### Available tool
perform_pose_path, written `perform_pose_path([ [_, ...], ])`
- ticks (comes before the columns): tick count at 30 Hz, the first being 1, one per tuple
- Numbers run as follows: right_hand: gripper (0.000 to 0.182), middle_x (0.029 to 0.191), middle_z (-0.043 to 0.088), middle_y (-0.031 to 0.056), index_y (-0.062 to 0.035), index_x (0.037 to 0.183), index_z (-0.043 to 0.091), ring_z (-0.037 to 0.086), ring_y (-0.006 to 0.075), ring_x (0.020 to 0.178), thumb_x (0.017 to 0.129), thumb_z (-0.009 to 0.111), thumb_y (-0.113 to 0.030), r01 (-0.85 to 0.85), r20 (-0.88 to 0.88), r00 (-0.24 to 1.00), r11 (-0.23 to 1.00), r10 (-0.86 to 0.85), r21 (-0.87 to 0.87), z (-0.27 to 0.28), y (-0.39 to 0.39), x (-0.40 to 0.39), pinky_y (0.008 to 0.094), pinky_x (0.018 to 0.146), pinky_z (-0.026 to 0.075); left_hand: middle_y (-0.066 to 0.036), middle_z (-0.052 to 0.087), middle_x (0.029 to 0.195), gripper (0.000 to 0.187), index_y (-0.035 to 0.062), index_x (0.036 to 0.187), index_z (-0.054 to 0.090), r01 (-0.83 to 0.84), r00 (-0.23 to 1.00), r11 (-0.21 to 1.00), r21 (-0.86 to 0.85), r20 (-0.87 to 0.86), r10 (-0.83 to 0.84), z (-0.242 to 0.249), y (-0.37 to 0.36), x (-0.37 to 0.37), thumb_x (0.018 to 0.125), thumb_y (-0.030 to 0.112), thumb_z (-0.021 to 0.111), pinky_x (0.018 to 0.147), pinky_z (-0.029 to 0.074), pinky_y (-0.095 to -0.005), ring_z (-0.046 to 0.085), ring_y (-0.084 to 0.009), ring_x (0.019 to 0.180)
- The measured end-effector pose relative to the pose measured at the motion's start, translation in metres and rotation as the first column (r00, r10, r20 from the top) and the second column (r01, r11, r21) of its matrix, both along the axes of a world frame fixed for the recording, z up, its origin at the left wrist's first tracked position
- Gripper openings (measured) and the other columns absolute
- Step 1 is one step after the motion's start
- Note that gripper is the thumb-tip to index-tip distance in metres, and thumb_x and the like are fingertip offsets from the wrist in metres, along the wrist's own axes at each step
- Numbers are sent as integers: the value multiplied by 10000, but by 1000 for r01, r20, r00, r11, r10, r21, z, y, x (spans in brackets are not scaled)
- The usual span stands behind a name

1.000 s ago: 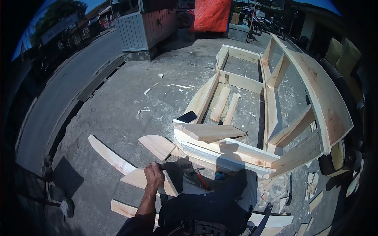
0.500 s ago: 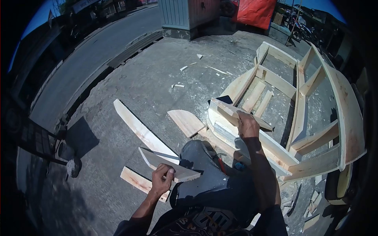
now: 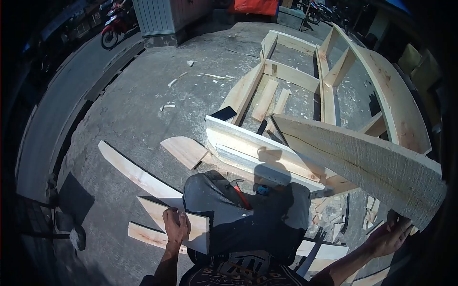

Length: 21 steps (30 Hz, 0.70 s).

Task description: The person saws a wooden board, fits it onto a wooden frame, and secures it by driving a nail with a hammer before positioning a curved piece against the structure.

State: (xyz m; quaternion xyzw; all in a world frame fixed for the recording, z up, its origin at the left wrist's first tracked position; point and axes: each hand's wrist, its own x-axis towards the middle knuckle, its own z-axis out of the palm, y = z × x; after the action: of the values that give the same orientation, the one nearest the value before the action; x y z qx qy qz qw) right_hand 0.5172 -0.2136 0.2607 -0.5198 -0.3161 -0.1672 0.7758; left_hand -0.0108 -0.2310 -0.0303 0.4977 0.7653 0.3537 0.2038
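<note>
My left hand (image 3: 175, 226) is closed on a short pale board (image 3: 197, 232) beside my left knee. At the right, my right hand (image 3: 390, 234) grips the lower end of a wide rough-sawn plank (image 3: 362, 159), raised at a slant across the wooden frame. The plank's far end is near a long pale board (image 3: 248, 148) on the frame's near side. That large curved frame (image 3: 292, 74) lies on the ground ahead. A red-handled tool (image 3: 242, 196) and a blue object (image 3: 262, 190) rest between my legs.
A long curved board (image 3: 136, 171), a rounded board (image 3: 183, 148) and a short board (image 3: 152, 235) lie at left. A black phone (image 3: 223, 113) sits on the frame's corner. A saw blade (image 3: 312, 252) is near my right leg. A red motorbike (image 3: 113, 26) is on the road.
My right hand has moved from the frame's near side to the far right and now holds the wide plank. The view has turned right. The left-hand board lies flatter. A motorbike has appeared.
</note>
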Motion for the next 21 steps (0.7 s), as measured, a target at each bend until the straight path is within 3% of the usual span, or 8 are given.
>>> perform_pose_path([
  [5, 476, 1413, 560, 190, 65, 1394, 518, 582, 248, 1250, 1087, 438, -290, 702, 563, 664, 669, -492, -244, 50, -183, 114, 372, 1039, 484, -227, 607, 1077, 335, -1, 1106, 617, 205, 967, 972, -115, -129, -219, -28, 30, -35, 935, 278, 539, 956, 424, -535, 553, -442, 1068],
  [9, 518, 1475, 514, 200, 51, 1402, 524, 543, 250, 1310, 1085, 409, -341, 954, 901, -170, -297, -399, 48, 62, -280, 160, 359, 1086, 429, -226, 658, 932, 320, 4, 920, 650, 441, 788, 853, -280, -335, -517, -51, 50, -54, 978, 250, 453, 869, 426, -584, 593, -448, 945],
  [11, 547, 1456, 554, 144, -46, 1446, 519, 559, 284, 1301, 1060, 453, -427, 803, 213, 586, 525, -782, -283, 78, -222, 146, 379, 1047, 464, -256, 667, 911, 355, -9, 889, 651, 358, 838, 868, -345, -291, -461, -73, 63, -59, 987, 257, 437, 857, 442, -585, 608, -467, 929],
  [14, 478, 1409, 565, 209, -45, 1444, 488, 566, 357, 1268, 1044, 517, -304, 818, 549, 495, 148, -674, -556, 32, -228, 245, 415, 1053, 441, -268, 689, 793, 441, -18, 900, 686, 450, 618, 755, -476, -445, -649, -101, 80, -67, 1000, 302, 400, 790, 506, -584, 639, -521, 779],
  [15, 453, 1385, 567, 225, -36, 1431, 477, 557, 371, 1266, 1016, 573, -189, 965, 835, 195, -53, -514, -258, 10, -214, 252, 437, 1051, 434, -268, 689, 793, 441, -18, 900, 686, 468, 606, 747, -471, -444, -660, -66, 88, -50, 1000, 302, 400, 790, 506, -584, 639, -521, 779],
  [17, 472, 1343, 580, 218, -12, 1427, 477, 559, 401, 1230, 990, 610, -136, 783, 650, 620, 399, -439, -477, -17, -133, 154, 436, 1035, 445, -297, 702, 895, 483, -35, 912, 690, 251, 716, 712, -655, -370, -592, -5, 112, -9, 1005, 325, 382, 876, 511, -565, 659, -499, 933],
  [19, 548, 1297, 588, 218, -20, 1443, 460, 580, 415, 1182, 949, 664, -138, 236, 321, 942, 491, 96, -839, -40, -72, 47, 455, 1010, 472, -302, 700, 960, 485, -17, 937, 703, 230, 741, 766, -600, -401, -538, 8, 127, 9, 1009, 329, 371, 879, 519, -558, 666, -495, 951],
  [21, 648, 1469, 473, 171, -93, 1484, 449, 480, 355, 1348, 914, 708, -257, -52, 139, 726, 255, 674, -965, -71, -32, -41, 514, 1082, 405, -308, 686, 1059, 482, -5, 1087, 681, 391, 477, 610, -689, -414, -775, 32, 153, 38, 1014, 341, 353, 896, 512, -554, 664, -476, 1007],
])
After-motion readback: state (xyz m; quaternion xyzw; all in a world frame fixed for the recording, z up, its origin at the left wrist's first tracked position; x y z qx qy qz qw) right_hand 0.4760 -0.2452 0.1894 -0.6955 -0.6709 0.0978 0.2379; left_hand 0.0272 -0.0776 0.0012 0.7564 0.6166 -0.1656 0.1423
